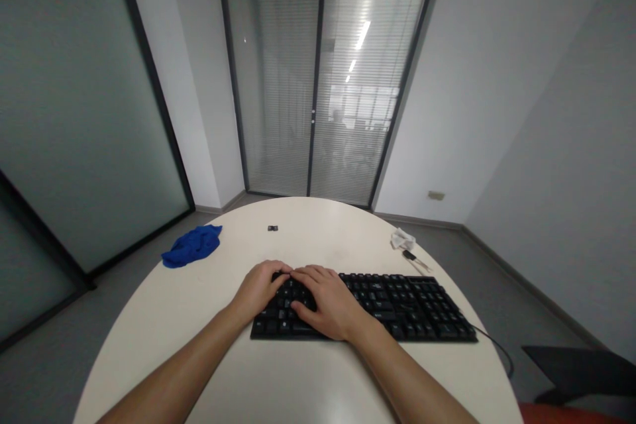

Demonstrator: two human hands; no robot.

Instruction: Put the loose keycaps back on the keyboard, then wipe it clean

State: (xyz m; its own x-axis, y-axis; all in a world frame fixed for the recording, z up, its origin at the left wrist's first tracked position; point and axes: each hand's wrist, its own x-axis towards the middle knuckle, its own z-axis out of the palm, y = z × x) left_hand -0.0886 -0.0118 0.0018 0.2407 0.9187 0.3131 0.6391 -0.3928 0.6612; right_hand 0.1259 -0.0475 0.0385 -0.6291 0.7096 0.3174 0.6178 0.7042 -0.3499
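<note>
A black keyboard (397, 308) lies across the pale round table, its number pad to the right. Over its left end is my left hand (258, 288), the thumb and fingertips drawn together near the top row of keys; whatever is between them is hidden. My right hand (328, 301) rests on the keys just beside it. Its fingers stretch to the left until the tips meet my left fingertips, and the thumb is held apart above the lower keys. Small black pieces (273, 228), perhaps loose keycaps, lie beyond the keyboard.
A crumpled blue cloth (193, 246) is at the table's left edge. Near the right edge are a crumpled white tissue (402, 238) and a small black-ended tool with thin prongs (416, 260). The keyboard's cable (499, 348) runs over the table edge, near a dark chair (581, 368).
</note>
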